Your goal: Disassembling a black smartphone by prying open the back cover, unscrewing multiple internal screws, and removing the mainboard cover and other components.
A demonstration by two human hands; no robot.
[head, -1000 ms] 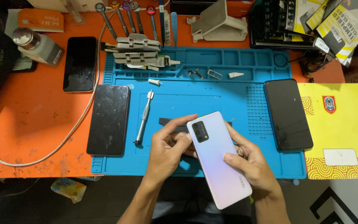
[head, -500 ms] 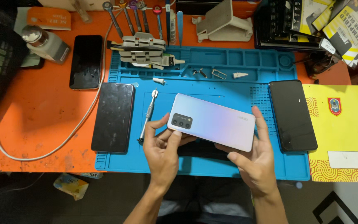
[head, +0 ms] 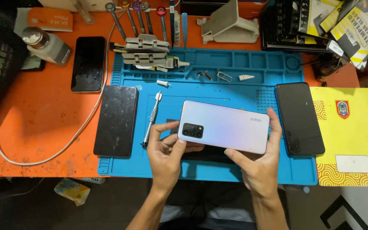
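A pale iridescent smartphone lies back-up and sideways in both my hands above the blue work mat. My left hand grips its camera end, thumb near the black camera block. The other end rests in my right hand, whose fingers wrap the phone's right edge. A slim screwdriver lies on the mat just left of my left hand. Something dark lies on the mat under the phone, mostly hidden.
Dark phones or screens lie at the mat's left, its right and on the orange table. A white cable loops left. A clamp tool, small screws, a bottle, a yellow folder and packaging surround the mat.
The phone was turned from upright to lying sideways, camera end now at the left, and lifted a little farther over the mat. Both hands kept hold of it.
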